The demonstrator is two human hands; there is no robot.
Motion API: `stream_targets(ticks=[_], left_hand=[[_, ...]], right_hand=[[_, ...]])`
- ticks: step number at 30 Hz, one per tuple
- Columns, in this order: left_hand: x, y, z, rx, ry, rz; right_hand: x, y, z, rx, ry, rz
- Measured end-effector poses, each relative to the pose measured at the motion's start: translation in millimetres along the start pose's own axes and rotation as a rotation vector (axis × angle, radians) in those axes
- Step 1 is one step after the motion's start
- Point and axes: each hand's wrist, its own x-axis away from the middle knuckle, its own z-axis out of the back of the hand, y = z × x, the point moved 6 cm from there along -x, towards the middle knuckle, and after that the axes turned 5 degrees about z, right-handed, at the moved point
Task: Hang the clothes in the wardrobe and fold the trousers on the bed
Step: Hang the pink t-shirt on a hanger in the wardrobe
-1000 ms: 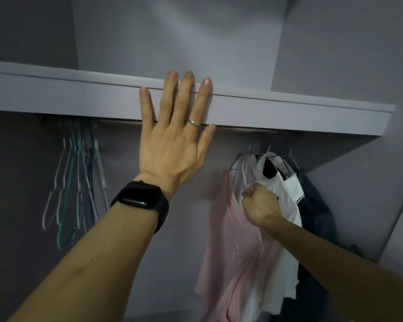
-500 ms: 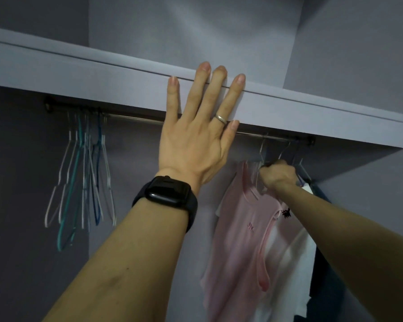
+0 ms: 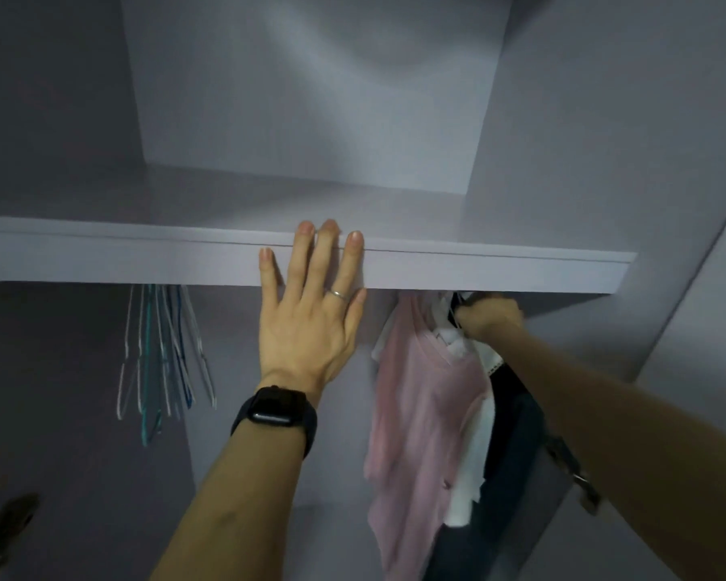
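Pressing flat and straight-fingered on the smooth matte front edge of the shelf (image 3: 101,257) is the left hand (image 3: 307,329), while just below it the right hand (image 3: 489,318) curls, grip blurred, beside the limp, soft pink top (image 3: 424,413).

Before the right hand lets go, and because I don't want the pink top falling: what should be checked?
1. Hook over the rail: cannot tell; the shelf edge hides it.
2. Grip of the right hand at the neck of the pink top: cannot tell, blurred.
3. Bracing, left hand flat against the shelf edge: ok.
4. The pink top hangs straight down beside the white garment: ok.
5. The empty hangers hang apart at the left: ok.
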Motion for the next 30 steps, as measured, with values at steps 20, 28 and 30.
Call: stream_targets(ticks=[20,28,30], left_hand=[[108.6,56.4,51.9,0.277,-0.553,0.290],[196.0,116.5,6.2,0.381,-0.876,0.257],[201.7,136.4,-11.0,0.444,-0.941,0.170]], right_hand=[[228.2,52.3,39.8,-0.441,0.197,0.584],[245.7,107.8,-11.7,-0.376,0.124,0.408],[254.2,125.6,-21.6,-0.340,0.137,0.317]])
